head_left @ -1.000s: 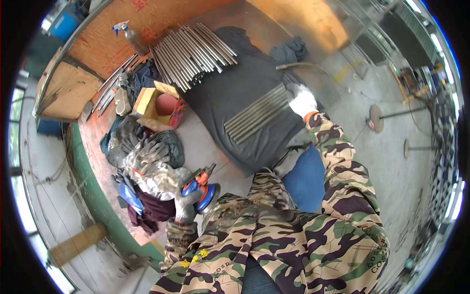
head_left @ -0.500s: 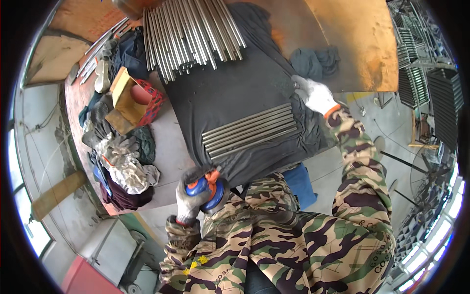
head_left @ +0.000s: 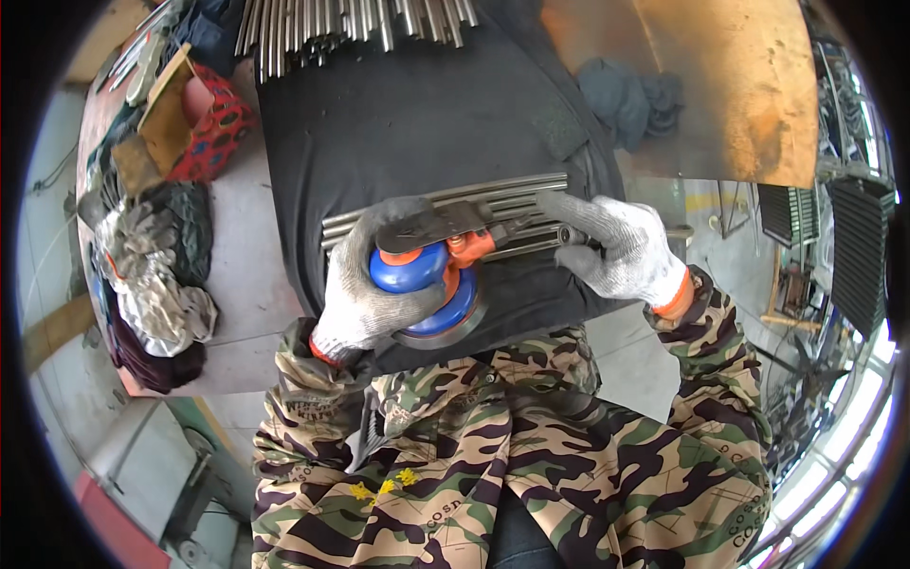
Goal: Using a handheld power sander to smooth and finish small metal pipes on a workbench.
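My left hand (head_left: 365,284) grips a handheld disc sander (head_left: 408,272) with a blue body, orange parts and a dark lever. The sander is over the near edge of the black cloth (head_left: 417,123), partly covering a row of metal tubes (head_left: 531,186). Level with the sander's right side, my right hand (head_left: 626,248) is curled around a metal tube-like piece (head_left: 566,235), whose round open end faces the sander. The fingers hide most of this piece. Both hands wear whitish gloves with grey fingers.
More metal tubes (head_left: 351,21) lie at the far edge. A blue-grey rag (head_left: 626,100) is at the far right, near a brown board (head_left: 730,57). On the left are an open red-patterned box (head_left: 213,123) and a heap of gloves and cloths (head_left: 152,294).
My left hand has brought the sander up and right over the near tubes. My right hand has come nearer, toward the sander. The view has shifted, so the far tubes sit higher.
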`<move>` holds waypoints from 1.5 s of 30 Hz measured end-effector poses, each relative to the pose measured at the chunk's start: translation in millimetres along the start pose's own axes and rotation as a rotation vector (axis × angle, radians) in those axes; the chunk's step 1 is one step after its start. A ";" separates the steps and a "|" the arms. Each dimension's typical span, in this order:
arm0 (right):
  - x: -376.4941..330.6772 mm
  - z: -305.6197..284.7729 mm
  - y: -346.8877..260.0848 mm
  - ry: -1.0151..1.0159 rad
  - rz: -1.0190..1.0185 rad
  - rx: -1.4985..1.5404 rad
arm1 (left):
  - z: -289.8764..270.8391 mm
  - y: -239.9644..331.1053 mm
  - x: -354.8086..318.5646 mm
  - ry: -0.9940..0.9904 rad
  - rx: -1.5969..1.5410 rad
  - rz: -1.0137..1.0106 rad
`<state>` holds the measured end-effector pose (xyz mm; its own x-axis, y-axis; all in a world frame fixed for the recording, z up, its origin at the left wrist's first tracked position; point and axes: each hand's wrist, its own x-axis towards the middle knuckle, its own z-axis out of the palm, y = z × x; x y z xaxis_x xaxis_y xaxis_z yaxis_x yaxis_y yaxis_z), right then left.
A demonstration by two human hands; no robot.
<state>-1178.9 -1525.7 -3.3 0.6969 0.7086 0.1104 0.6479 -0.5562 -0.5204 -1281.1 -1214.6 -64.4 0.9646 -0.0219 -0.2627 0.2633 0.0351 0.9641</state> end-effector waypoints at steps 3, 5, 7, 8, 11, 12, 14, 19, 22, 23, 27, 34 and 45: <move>-9.4 15.6 8.3 0.003 -0.072 0.021 | 13.1 -6.5 -5.7 0.010 0.026 0.019; -18.6 21.9 4.3 0.047 -0.125 0.007 | 18.8 -15.2 -14.6 0.014 0.083 0.091; -30.7 29.6 7.3 0.085 -0.165 0.011 | 30.0 -19.5 -27.5 0.033 0.022 0.087; -40.0 30.8 5.6 0.115 -0.187 0.013 | 36.0 -22.5 -36.9 0.035 0.035 0.094; -69.3 27.2 -1.9 0.153 -0.204 0.021 | 52.4 -27.8 -62.0 0.038 -0.037 0.106; -77.1 24.9 -4.8 0.170 -0.236 0.013 | 56.4 -24.8 -69.1 0.041 -0.023 0.119; -91.0 22.5 -9.6 0.175 -0.255 -0.012 | 65.2 -23.4 -83.3 -0.025 0.074 0.196; -124.3 17.5 -19.5 0.178 -0.278 -0.054 | 81.3 -13.1 -101.0 -0.073 0.106 0.201; -141.3 19.8 -22.8 0.170 -0.278 -0.087 | 90.6 -18.3 -108.6 -0.097 0.087 0.187; -146.6 20.4 -25.5 0.135 -0.274 -0.071 | 92.6 -18.8 -109.4 -0.123 0.087 0.222; -161.0 22.6 -33.1 0.036 -0.260 -0.095 | 97.9 -23.5 -111.0 -0.198 0.109 0.207; -174.2 30.1 -28.7 0.005 -0.245 -0.124 | 100.9 -28.5 -105.2 -0.303 0.148 0.252; -184.4 38.9 -20.4 -0.120 -0.115 -0.121 | 109.4 -39.8 -98.6 -0.298 0.244 0.260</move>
<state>-1332.6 -1628.1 -46.0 0.5790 0.8133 0.0578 0.7585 -0.5113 -0.4040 -1388.0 -1323.2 -72.5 0.9436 -0.3304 -0.0229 -0.0314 -0.1581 0.9869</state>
